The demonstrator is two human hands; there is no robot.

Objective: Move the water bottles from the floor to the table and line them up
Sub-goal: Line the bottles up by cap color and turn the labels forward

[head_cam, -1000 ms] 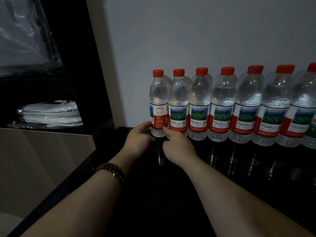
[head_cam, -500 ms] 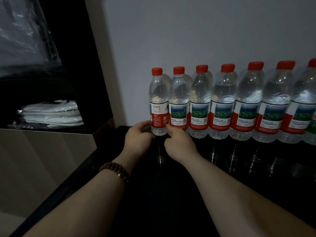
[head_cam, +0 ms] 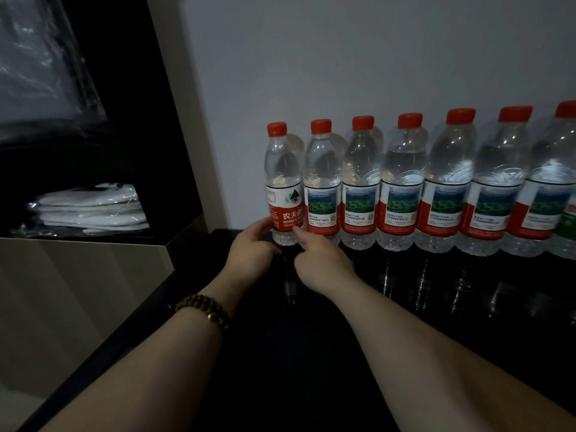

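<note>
The end bottle (head_cam: 283, 182) is standing up on the dark table (head_cam: 311, 353), at the left end of the row of bottles (head_cam: 448, 194), touching the next one; the row is standing along the grey wall (head_cam: 343, 57); the left hand (head_cam: 252, 249) is curling its thumb and fingers round the bottle's low left side; the right hand (head_cam: 322, 266) is pressing its pointing finger on the low right side, other fingers curled in; a bead bracelet (head_cam: 205, 308) is sitting on the left wrist.
</note>
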